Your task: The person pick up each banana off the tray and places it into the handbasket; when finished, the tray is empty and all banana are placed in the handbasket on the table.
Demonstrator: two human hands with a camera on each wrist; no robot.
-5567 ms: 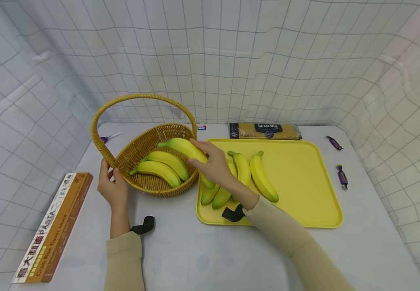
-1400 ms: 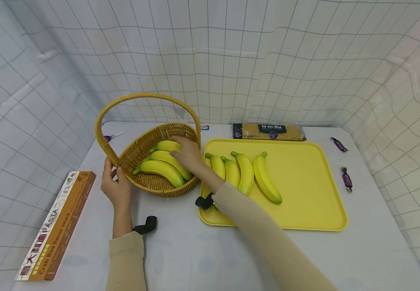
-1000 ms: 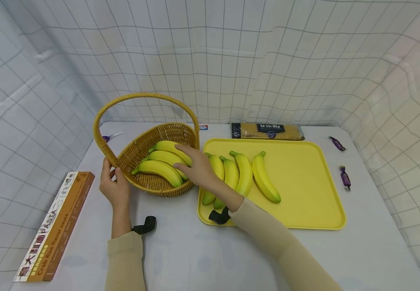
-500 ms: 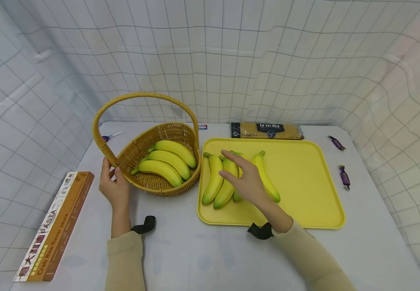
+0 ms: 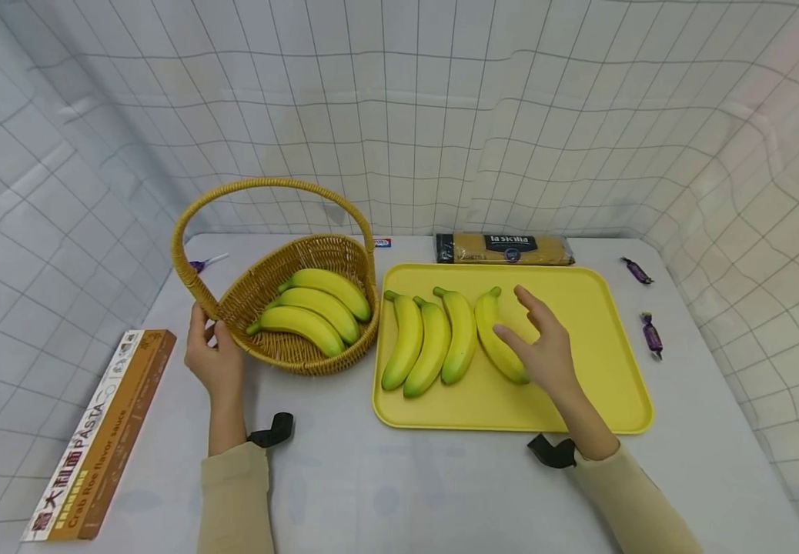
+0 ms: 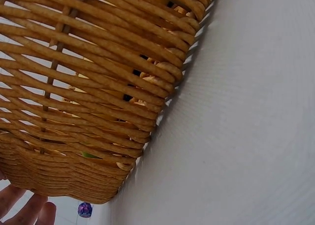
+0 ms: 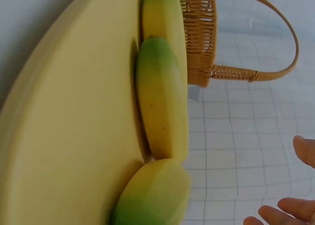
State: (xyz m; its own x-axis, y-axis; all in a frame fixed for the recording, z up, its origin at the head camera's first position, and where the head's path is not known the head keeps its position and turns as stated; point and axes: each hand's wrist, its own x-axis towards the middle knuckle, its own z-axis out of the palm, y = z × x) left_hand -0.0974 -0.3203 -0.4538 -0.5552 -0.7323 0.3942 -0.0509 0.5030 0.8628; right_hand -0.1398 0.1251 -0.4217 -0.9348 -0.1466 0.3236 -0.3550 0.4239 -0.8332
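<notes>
My left hand (image 5: 215, 362) pinches the rim of a wicker basket (image 5: 295, 367) at the left foot of its tall handle. Three bananas (image 5: 319, 308) lie side by side in the basket. In the left wrist view the woven basket wall (image 6: 88, 97) fills much of the picture, with fingertips (image 6: 30, 212) at its rim. My right hand (image 5: 548, 354) hovers above the yellow tray (image 5: 586, 385), fingers and thumb spread, holding nothing. It is beside the rightmost banana (image 5: 491, 331), partly covering its lower end. Several bananas (image 5: 406, 342) lie in a row on the tray's left half.
A spaghetti packet (image 5: 503, 248) lies behind the tray. Two purple-wrapped candies (image 5: 652, 335) are to its right. A long pasta box (image 5: 101, 435) lies at the left, and a lollipop (image 5: 200, 265) behind the basket. Grid-patterned curtains (image 5: 427, 115) enclose the white table (image 5: 386, 492).
The banana once in my right hand now lies in the basket, let go. That hand has withdrawn rightward to above the tray's rightmost banana. My left hand has stayed at the basket.
</notes>
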